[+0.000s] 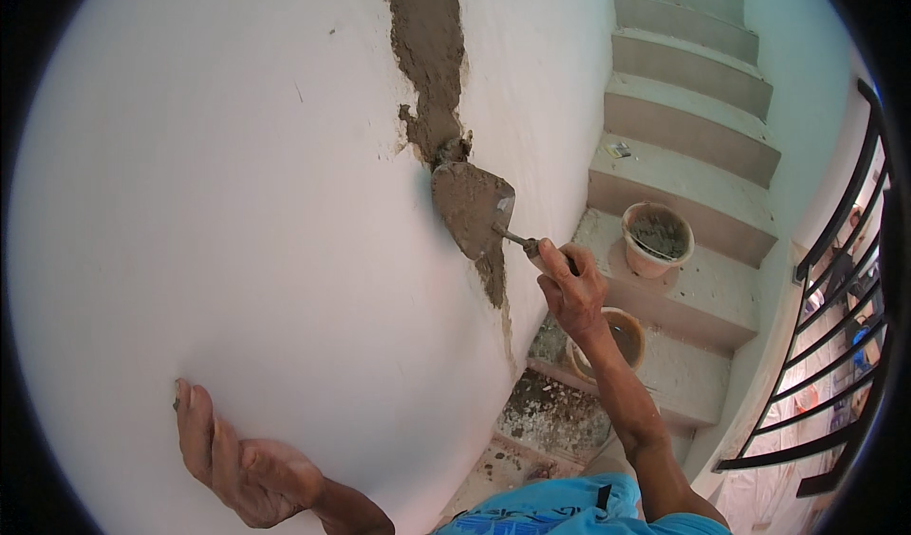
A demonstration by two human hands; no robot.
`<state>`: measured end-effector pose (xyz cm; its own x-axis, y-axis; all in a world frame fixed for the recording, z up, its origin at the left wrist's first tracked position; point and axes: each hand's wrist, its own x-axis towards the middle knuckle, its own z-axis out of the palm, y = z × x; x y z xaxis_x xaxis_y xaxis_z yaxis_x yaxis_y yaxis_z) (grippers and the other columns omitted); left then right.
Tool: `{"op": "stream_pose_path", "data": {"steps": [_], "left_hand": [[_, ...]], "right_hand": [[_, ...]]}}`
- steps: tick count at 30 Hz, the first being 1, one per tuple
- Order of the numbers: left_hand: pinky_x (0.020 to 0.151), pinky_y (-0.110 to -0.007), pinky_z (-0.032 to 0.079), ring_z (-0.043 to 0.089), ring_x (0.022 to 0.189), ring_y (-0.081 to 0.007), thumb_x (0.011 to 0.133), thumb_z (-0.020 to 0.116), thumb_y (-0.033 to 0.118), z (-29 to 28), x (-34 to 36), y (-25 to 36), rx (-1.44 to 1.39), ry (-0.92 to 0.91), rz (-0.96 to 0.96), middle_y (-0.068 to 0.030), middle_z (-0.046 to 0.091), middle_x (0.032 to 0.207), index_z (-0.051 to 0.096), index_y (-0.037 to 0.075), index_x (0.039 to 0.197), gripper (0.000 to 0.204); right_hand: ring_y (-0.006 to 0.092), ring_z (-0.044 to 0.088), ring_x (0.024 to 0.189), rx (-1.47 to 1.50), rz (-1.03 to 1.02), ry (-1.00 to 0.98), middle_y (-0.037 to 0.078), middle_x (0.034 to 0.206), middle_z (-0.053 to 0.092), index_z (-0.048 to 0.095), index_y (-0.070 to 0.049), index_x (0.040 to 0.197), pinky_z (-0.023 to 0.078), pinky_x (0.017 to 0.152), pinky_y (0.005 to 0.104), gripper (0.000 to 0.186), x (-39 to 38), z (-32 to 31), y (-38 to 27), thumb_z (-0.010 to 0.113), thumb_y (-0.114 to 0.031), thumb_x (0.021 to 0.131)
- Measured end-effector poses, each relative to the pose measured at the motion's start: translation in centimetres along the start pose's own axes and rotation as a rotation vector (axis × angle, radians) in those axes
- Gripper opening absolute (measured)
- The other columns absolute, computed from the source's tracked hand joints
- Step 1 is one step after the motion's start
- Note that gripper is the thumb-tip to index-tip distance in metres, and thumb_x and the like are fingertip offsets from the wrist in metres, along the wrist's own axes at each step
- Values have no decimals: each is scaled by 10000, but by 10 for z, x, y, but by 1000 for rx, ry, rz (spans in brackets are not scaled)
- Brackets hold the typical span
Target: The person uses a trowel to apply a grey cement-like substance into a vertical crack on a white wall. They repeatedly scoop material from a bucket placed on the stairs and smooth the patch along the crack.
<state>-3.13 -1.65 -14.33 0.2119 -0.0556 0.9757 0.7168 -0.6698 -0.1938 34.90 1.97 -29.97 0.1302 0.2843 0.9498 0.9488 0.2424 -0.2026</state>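
Observation:
My right hand (576, 291) is closed round the handle of a trowel (469, 208). Wet grey-brown mortar coats the trowel's blade, which lies against the white wall (237, 203) at a strip of mortar (424, 51). That rough strip runs from the top of the view down past the blade, tapering to a thin streak below; the blade hides part of it. At the lower left my left hand (245, 461) is held up by the wall, fingers extended and loosely curved, holding nothing. Whether it touches the wall I cannot tell.
A bucket of mortar (657, 239) stands on a stair step (693, 300) at the right. Below it a second bucket (628, 331) sits partly behind my right arm. Mortar splatters cover the lower floor (555, 416). A black railing (821, 345) borders the stairs at far right.

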Motion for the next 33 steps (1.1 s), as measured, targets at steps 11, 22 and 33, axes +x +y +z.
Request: {"op": "stream_pose_path", "data": {"steps": [11,22,33], "left_hand": [[1088,-604,475,579,1251,-457,1095,323,133,2,3,9,102,25,-23,-296,613,1286,584,-72,1212,351],[1124,-620,434,563,1281,-447,1089,310,114,-4,-2,2,122,1,-7,-283,606,1305,579,-55,1234,349],[1100,-612,462,579,1261,-453,1079,311,98,1,2,5,129,44,-30,-289,615,1293,595,-75,1217,360]], "right_hand": [[227,618,748,-10,-95,95,70,959,590,655,-316,1342,534,594,360,744,42,26,49,765,25,690],[240,613,732,273,16,-90,94,948,613,629,-218,1391,524,628,357,804,54,21,41,727,79,651],[238,605,738,347,198,-158,93,901,610,624,-162,1406,512,658,359,804,60,-28,6,677,80,641]]}}
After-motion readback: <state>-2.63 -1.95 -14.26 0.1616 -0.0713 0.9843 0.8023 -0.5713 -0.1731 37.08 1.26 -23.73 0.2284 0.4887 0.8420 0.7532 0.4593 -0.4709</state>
